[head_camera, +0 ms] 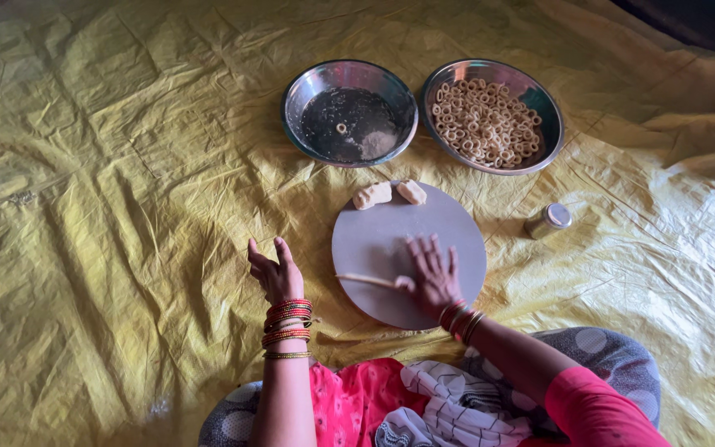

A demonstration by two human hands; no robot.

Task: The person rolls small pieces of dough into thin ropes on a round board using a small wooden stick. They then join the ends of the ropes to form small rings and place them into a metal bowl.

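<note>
A crumpled yellow sheet (pixel 126 207) covers the floor in front of me.

On my sheet, at centre frame, lies a round grey board (pixel 448 240). Above it, at upper centre, sit two steel bowls side by side: the left bowl (pixel 299 91) nearly bare, with dark residue and one ring, the right bowl (pixel 539 103) heaped with small dough rings. A little metal-capped jar (pixel 549 220) lies just right of the board.

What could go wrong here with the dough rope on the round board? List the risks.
1. The right hand presses flat on one end of the thin dough rope; uneven pressure may snap it.
2. The two dough lumps sit at the far rim of the round board and might slip onto the yellow sheet.
3. The small lidded jar stands on crumpled sheet and could tip.
</note>
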